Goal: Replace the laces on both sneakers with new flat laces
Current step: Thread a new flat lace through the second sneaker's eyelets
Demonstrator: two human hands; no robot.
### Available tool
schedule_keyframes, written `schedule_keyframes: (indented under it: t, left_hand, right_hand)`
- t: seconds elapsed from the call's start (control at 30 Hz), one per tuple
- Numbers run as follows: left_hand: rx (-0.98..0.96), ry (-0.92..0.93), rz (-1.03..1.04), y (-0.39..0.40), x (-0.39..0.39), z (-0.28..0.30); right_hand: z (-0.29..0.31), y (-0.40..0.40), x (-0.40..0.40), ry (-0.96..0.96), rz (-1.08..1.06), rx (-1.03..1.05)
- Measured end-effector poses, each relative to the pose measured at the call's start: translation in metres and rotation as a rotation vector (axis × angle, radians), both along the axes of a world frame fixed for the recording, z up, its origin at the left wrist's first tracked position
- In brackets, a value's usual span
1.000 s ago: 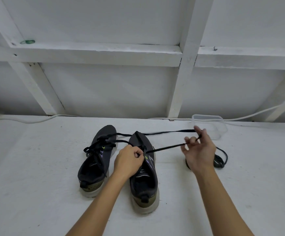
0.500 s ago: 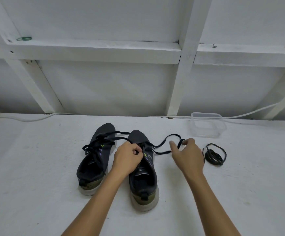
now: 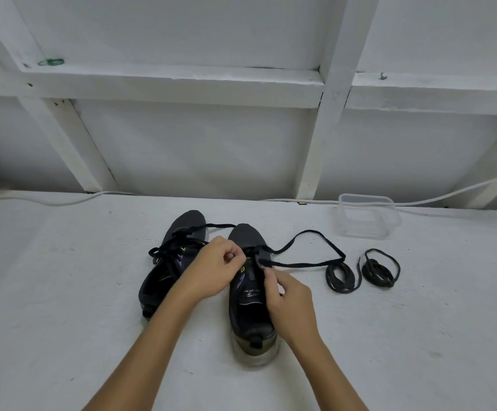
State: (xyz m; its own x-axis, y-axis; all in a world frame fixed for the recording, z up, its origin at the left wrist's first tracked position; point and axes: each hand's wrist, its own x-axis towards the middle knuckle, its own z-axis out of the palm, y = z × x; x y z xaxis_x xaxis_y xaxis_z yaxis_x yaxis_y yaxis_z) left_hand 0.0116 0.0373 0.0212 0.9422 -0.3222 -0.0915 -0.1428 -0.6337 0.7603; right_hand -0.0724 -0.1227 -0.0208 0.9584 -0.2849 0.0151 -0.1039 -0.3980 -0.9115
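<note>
The white surface [image 3: 63, 292] carries everything, and its matte, slightly rough face should keep the shoes from sliding when a lace is tugged. Behind it runs a white framed wall [image 3: 211, 149], with a pale cable [image 3: 63, 201] along its foot, well clear of the work.

The two dark sneakers stand side by side, toes away from the person. The left sneaker [image 3: 179, 256] carries a loose tangle of lace. The right sneaker [image 3: 248, 295] is the one being worked on; it looks light, with a soft upper that would give under a pull, so it is best steadied near the eyelets rather than at the heel.

The left hand [image 3: 216, 269] sits over the front of the right sneaker's tongue, fingers curled; they seem to pinch the lace or the eyelet edge, though the contact itself is hidden. The right hand [image 3: 288, 298] is beside the same spot, its fingers [image 3: 271, 278] pinching the flat lace [image 3: 309, 237] close to the shoe.

That lace is limp, thin and light. It loops out to the right across the surface and doubles back, so it will likely twist or snag; holding it near the stiff tip should give the most control when threading.

A clear plastic tub [image 3: 365, 218] stands near the wall to the right. Two small coils of dark lace [image 3: 380, 269] lie just beyond the loop's far bend, one coil touching or nearly touching it, and could get dragged along if the slack is pulled in.
</note>
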Motion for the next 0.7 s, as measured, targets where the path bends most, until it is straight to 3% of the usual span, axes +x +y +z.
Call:
schedule_keyframes:
  t: [0.13, 0.27, 0.3, 0.33, 0.43, 0.57, 0.63, 0.7]
  left_hand:
    - [-0.301, -0.045, 0.108, 0.016, -0.001, 0.009]
    - [-0.919, 0.296, 0.183, 0.011, -0.002, 0.015]
    - [-0.907, 0.301, 0.24, 0.007, -0.003, 0.013]
    - [-0.748, 0.23, 0.281, 0.002, -0.003, 0.011]
    - [-0.007, -0.098, 0.122, -0.008, -0.004, 0.0]
    - [0.42, -0.152, 0.024, -0.017, 0.001, 0.005]
    - [0.46, -0.125, 0.03, -0.012, 0.006, 0.015]
    - [0.165, -0.024, 0.023, 0.0, 0.011, 0.025]
  right_hand:
    - [0.004, 0.002, -0.001, 0.036, -0.032, -0.026]
    - [0.003, 0.002, 0.0, 0.053, -0.039, -0.034]
    - [0.004, 0.003, 0.0, 0.054, -0.041, -0.031]
    - [0.003, 0.003, 0.0, 0.054, -0.044, -0.023]
    - [0.004, 0.002, 0.001, 0.06, -0.053, -0.031]
    - [0.003, 0.003, 0.004, 0.082, -0.069, -0.057]
    - [0.003, 0.003, 0.004, 0.076, -0.088, -0.067]
    - [0.002, 0.003, 0.002, 0.064, -0.1, -0.056]
